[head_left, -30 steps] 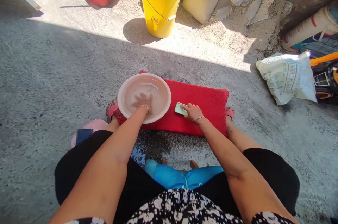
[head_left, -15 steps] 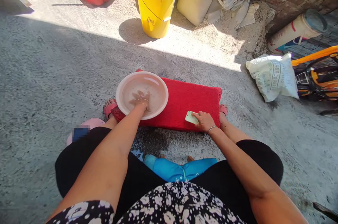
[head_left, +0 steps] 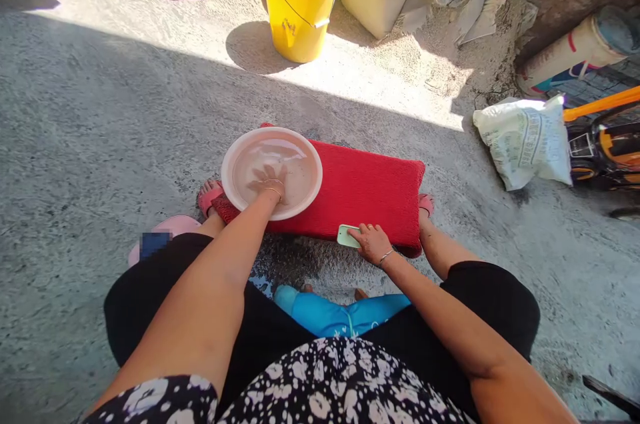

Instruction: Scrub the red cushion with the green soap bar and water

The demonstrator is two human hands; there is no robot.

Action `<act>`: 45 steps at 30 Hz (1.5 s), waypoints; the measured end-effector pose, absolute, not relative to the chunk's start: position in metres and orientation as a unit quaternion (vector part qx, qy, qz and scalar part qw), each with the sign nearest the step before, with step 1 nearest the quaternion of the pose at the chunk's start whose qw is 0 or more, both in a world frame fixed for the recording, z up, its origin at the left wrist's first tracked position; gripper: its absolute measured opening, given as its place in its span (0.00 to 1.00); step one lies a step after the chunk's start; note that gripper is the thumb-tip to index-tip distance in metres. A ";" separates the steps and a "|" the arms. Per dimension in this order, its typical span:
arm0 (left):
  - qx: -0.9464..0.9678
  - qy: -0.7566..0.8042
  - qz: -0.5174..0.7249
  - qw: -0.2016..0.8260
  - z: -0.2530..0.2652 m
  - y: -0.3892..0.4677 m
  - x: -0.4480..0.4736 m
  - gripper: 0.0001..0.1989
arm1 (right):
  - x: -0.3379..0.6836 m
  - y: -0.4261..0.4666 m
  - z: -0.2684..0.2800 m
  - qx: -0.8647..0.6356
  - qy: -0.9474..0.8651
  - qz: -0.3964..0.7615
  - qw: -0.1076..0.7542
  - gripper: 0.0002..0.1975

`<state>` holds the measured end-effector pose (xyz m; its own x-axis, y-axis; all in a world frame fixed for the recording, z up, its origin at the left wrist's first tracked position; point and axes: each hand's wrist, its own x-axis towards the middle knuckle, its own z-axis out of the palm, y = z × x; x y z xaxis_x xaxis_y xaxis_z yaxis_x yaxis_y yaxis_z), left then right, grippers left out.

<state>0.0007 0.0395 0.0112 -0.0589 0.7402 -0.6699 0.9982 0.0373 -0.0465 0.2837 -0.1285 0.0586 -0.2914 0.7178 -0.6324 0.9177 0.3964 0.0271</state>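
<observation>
Here, left hand (head_left: 270, 181) spread flat in basin (head_left: 240, 147) water, right hand (head_left: 371, 244) curled over green brush (head_left: 346, 235) on red mat (head_left: 370, 187).

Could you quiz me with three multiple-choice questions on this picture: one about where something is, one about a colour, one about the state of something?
1. Where is the left hand?
A. In the water of the pink basin
B. On the yellow bucket
C. On the white sack

2. What colour is the mat under the basin?
A. Blue
B. Red
C. Grey

3. How is the right hand placed?
A. Raised in the air
B. Inside the bucket
C. Pressing a pale green scrubbing block onto the mat's near edge

Answers:
1 A, the fingers show through the water.
2 B, bright red pile is plain.
3 C, the fingers lie on the block.
</observation>
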 end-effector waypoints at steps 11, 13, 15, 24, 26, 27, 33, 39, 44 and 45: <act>0.633 0.686 -0.277 0.227 -0.001 0.041 0.000 0.64 | 0.335 -0.125 0.097 0.592 0.714 -0.160 0.339 0.24; 0.632 0.687 -0.279 0.225 -0.002 0.040 0.000 0.65 | 0.281 -0.114 0.088 0.542 0.766 -0.180 0.293 0.26; 0.633 0.686 -0.278 0.227 -0.002 0.040 0.000 0.65 | 0.229 -0.100 0.076 0.492 0.809 -0.196 0.256 0.26; 0.629 0.683 -0.294 0.229 0.003 0.039 0.002 0.64 | 0.188 -0.058 0.051 0.482 0.820 -0.196 0.237 0.27; 0.628 0.682 -0.298 0.226 0.002 0.039 0.003 0.64 | 0.204 -0.064 0.055 0.523 0.796 -0.187 0.241 0.25; 0.628 0.683 -0.298 0.226 0.001 0.039 0.003 0.65 | 0.208 -0.068 0.057 0.537 0.788 -0.184 0.239 0.24; 0.627 0.689 -0.287 0.225 -0.001 0.041 0.002 0.65 | 0.178 -0.072 0.057 0.541 0.796 -0.186 0.198 0.26; 0.628 0.691 -0.281 0.222 0.001 0.041 0.001 0.64 | 0.245 -0.072 0.044 0.554 0.771 -0.182 0.255 0.26; 0.633 0.687 -0.280 0.223 0.002 0.041 0.000 0.64 | 0.401 -0.099 0.063 0.634 0.675 -0.146 0.347 0.24; 0.635 0.685 -0.278 0.224 0.002 0.041 0.000 0.64 | 0.427 -0.104 0.070 0.650 0.648 -0.141 0.370 0.21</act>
